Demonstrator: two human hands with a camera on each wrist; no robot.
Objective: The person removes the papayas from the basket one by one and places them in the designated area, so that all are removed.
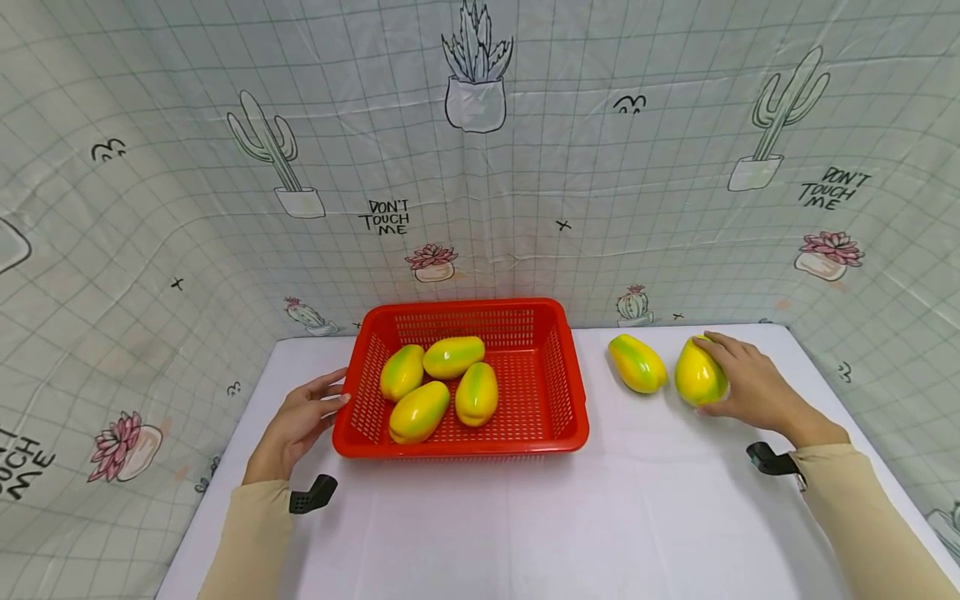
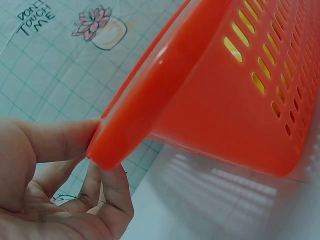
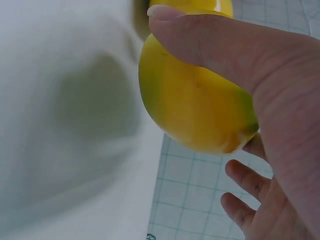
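My left hand (image 1: pixel 298 423) pinches the left rim of a red plastic basket (image 1: pixel 461 449), thumb on one side and curled fingers below, as the left wrist view shows. Inside the basket's left half lie several glossy yellow-green papayas (image 1: pixel 418 412). On the right, my right hand (image 1: pixel 757 390) grips another papaya (image 1: pixel 699 372), its thumb across the near side and fingers around the far side. In the right wrist view this papaya (image 3: pixel 195 105) fills the grasp, with two fingertips spread off its surface. Just left of it one more papaya (image 1: pixel 637 364) lies on the table.
A white cloth (image 1: pixel 495 525) covers the table. Behind it hangs a grid-patterned curtain (image 1: pixel 525 167) with cactus drawings, which also wraps the sides. Each wrist carries a small black camera mount (image 1: pixel 313 494). The basket's right half shows bare red floor.
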